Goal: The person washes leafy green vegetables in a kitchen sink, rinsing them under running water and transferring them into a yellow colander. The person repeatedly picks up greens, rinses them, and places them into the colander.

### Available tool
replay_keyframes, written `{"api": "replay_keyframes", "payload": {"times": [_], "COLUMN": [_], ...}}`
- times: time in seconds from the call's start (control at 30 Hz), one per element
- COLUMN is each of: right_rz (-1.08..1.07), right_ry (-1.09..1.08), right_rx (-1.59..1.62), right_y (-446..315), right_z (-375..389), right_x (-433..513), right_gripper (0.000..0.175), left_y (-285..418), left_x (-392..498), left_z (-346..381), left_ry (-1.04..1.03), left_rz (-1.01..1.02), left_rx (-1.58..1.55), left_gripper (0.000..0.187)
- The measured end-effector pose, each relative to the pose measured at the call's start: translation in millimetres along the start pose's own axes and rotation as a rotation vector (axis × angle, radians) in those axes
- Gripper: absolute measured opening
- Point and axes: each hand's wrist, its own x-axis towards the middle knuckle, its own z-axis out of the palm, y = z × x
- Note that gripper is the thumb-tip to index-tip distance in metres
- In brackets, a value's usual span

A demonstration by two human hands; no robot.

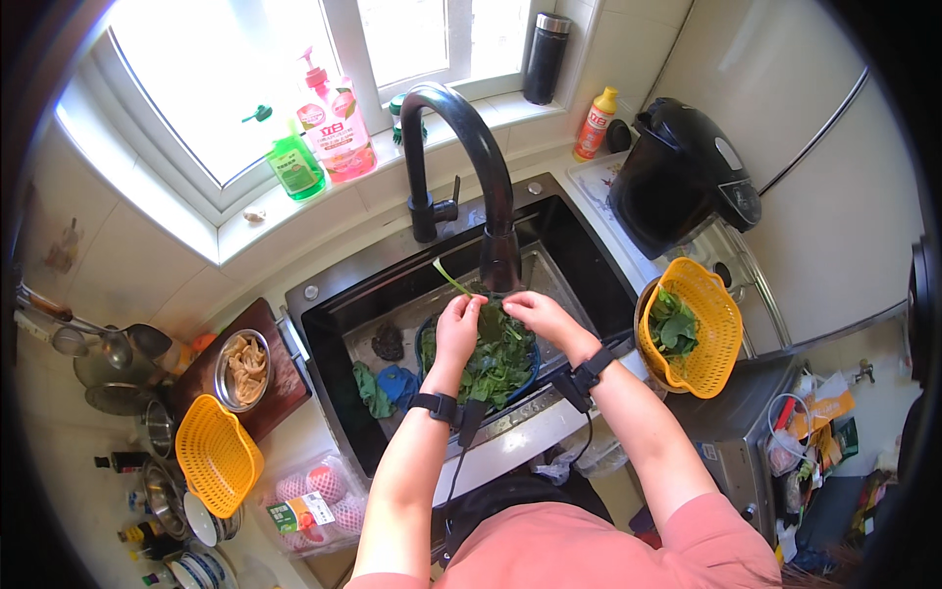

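My left hand (456,333) is over the sink, with a pale green stem (450,277) pinched between thumb and fingers. Close beside it, my right hand (543,318) has its thumb and fingertips drawn together under the black faucet (500,258); whether they grip part of the greens cannot be made out. Below both hands, a blue-rimmed basin (536,370) full of leafy greens (489,375) sits in the black sink (335,335). To the right, a yellow perforated basket (717,327) holds more leaves (673,324), resting on a round container.
Left of the sink are a metal bowl of pale tan food pieces (246,368) on a wooden board (283,394), another yellow basket (217,456) and packaged fruit (324,497). Blue and green cloths (374,392) lie in the sink. A black electric hot-water pot (681,177) stands at right.
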Motion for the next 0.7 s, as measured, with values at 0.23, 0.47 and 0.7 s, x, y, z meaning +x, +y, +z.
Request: {"api": "replay_keyframes", "payload": {"times": [0.23,0.47,0.7], "right_rz": [-0.007,0.125,0.228], "right_ry": [-0.089,-0.032,0.112], "right_rx": [0.283,0.492,0.225], "right_y": [-16.1,-35.7,-17.4], "right_z": [25.9,7.8,-27.3], "right_x": [23.0,11.9,-26.4], "right_gripper": [0.030,0.015,0.014], "left_y": [7.5,-28.8,-78.6], "left_x": [-20.5,-21.7,-23.9], "left_z": [2.1,-13.7,-37.3], "left_ry": [-0.197,-0.237,-0.356], "left_rz": [-0.029,-0.186,-0.265], "left_rx": [0.122,0.071,0.567], "left_gripper": [0.019,0.027,0.028]}}
